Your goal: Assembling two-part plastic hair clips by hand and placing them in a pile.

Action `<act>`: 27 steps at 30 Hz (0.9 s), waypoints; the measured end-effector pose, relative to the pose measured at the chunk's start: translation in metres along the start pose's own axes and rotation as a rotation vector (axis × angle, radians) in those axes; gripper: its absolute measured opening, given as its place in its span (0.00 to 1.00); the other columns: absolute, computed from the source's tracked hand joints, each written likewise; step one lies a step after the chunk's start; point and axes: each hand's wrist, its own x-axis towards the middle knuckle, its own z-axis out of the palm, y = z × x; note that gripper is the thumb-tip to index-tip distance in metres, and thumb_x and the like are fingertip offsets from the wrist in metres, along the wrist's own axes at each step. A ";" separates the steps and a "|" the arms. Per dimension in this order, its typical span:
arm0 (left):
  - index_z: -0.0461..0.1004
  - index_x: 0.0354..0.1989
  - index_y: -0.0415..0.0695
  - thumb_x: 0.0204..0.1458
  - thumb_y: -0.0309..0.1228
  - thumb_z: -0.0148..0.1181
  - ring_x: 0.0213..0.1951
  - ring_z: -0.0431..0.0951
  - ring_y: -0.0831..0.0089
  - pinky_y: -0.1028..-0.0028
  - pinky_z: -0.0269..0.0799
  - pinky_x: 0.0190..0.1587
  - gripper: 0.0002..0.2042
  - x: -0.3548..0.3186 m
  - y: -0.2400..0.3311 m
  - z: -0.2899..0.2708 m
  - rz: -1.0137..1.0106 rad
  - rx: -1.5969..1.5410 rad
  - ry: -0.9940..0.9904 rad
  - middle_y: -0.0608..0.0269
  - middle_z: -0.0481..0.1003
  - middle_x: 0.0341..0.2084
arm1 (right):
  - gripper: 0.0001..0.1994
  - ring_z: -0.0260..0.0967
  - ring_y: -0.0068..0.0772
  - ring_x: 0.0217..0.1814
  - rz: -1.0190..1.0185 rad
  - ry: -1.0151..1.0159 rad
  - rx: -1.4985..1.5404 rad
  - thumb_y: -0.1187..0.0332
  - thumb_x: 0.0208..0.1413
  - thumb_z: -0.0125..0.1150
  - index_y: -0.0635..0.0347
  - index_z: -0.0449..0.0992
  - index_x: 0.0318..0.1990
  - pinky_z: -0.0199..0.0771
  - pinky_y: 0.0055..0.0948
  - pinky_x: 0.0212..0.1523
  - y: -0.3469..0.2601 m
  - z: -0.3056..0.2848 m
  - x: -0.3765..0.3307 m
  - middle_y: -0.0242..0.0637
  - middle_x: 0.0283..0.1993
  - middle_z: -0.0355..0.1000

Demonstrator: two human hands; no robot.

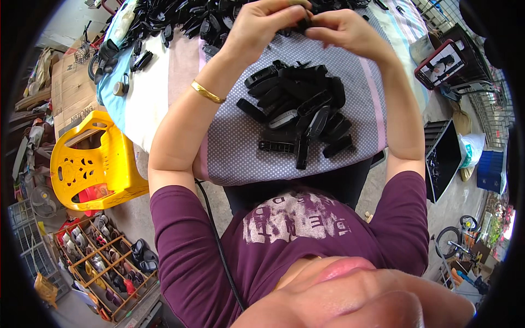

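a small black piece (304, 23) was held between the left hand (269, 23) and the right hand (350, 31) over the far part of the table (229, 156), each grip pinched nearly closed on it, thumb against finger. it lay right of the left fingertips and left of the right ones, neither hand clearly nearer; its long axis could not be told, since fingers covered most of it. a pile of black pieces (301, 104) sat nearer, between the forearms. on the right, a black crate (449, 147) seemingly contained dark bits; at near left, a wooden rack (104, 250) held shoes.
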 end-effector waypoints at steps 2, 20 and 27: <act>0.80 0.59 0.49 0.55 0.31 0.71 0.38 0.83 0.72 0.73 0.79 0.50 0.21 0.007 0.016 0.018 -0.191 0.430 -0.123 0.61 0.84 0.35 | 0.19 0.75 0.22 0.28 0.295 0.006 -0.117 0.54 0.64 0.65 0.61 0.83 0.51 0.78 0.22 0.31 0.005 -0.046 -0.018 0.34 0.35 0.81; 0.80 0.39 0.36 0.64 0.32 0.62 0.32 0.81 0.74 0.76 0.79 0.37 0.10 0.076 -0.028 0.074 -0.543 0.640 0.078 0.61 0.82 0.33 | 0.18 0.79 0.25 0.36 0.517 0.180 0.373 0.68 0.61 0.67 0.64 0.77 0.57 0.80 0.24 0.36 0.072 -0.081 -0.025 0.38 0.44 0.81; 0.77 0.48 0.41 0.64 0.30 0.62 0.37 0.83 0.73 0.74 0.81 0.42 0.09 0.057 -0.061 0.015 -0.701 -0.213 0.113 0.63 0.81 0.38 | 0.11 0.80 0.39 0.42 0.106 0.356 -0.252 0.72 0.59 0.60 0.64 0.82 0.47 0.80 0.34 0.44 0.065 -0.072 -0.012 0.44 0.45 0.81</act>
